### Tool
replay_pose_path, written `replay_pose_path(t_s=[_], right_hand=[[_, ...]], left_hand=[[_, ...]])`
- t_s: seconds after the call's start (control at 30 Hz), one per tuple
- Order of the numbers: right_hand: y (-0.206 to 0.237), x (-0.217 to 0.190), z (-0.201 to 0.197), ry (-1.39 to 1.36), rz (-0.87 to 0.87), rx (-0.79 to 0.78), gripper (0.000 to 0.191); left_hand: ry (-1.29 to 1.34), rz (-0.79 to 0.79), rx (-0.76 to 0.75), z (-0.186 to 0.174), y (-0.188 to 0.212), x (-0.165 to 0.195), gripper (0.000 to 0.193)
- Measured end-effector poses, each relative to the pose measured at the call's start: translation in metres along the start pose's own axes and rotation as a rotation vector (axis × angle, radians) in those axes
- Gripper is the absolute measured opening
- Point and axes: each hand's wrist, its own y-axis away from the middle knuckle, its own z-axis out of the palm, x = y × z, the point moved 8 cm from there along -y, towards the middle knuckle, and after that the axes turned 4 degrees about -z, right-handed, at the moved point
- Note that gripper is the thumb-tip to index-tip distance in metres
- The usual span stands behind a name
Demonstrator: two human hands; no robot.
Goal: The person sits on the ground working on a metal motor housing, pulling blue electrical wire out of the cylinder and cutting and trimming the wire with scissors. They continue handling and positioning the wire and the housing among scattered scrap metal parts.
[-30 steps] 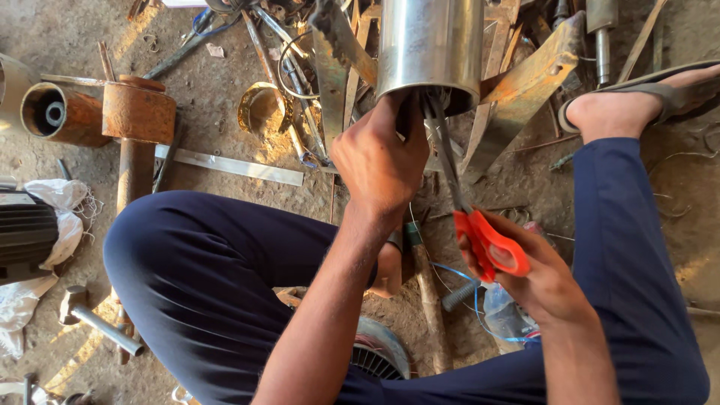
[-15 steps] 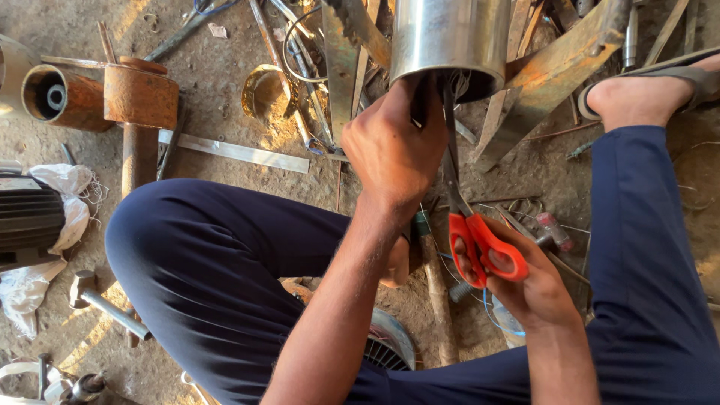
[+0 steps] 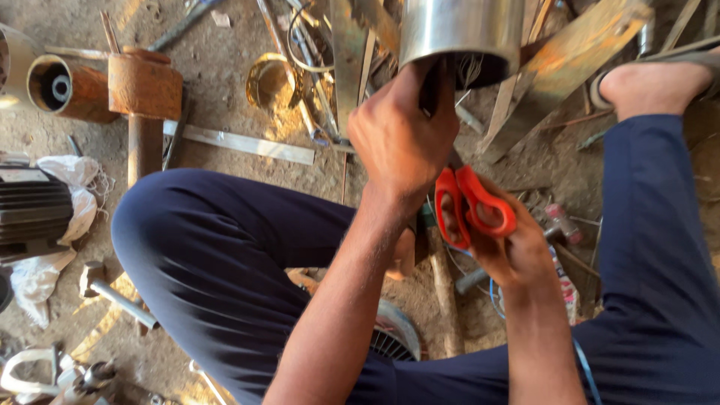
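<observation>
A shiny steel cylinder (image 3: pixel 461 30) lies at the top of the view with its open end towards me. My left hand (image 3: pixel 401 142) is closed on a dark strip or wire bundle at that opening. My right hand (image 3: pixel 510 247) holds red-handled scissors (image 3: pixel 472 206), fingers through the loops. The blades point up towards the cylinder's mouth and are mostly hidden behind my left hand. Thin wires (image 3: pixel 471 71) hang inside the opening.
Rusty pipe pieces (image 3: pixel 142 82) and a hollow tube (image 3: pixel 56 86) lie at the upper left on the dirt floor. A flat metal bar (image 3: pixel 240 142), scrap strips (image 3: pixel 555 82), a ribbed motor housing (image 3: pixel 30 210) and a hammer (image 3: pixel 112 292) surround my knees. A sandalled foot (image 3: pixel 652 82) rests at the upper right.
The scissors and my right hand have risen closer to my left hand. My left hand keeps its grip at the cylinder's mouth. The view has shifted slightly.
</observation>
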Motion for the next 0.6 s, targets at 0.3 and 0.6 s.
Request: replay_pose_path(t_s=[0.3, 0.6], right_hand=[[-0.005, 0.013, 0.032, -0.250, -0.069, -0.162, 0.058], [-0.004, 0.016, 0.052, -0.363, -0.128, -0.166, 0.056]], left_hand=[[-0.030, 0.033, -0.006, 0.010, 0.008, -0.009, 0.014], [-0.139, 0.059, 0.105, 0.002, 0.013, -0.001, 0.022]])
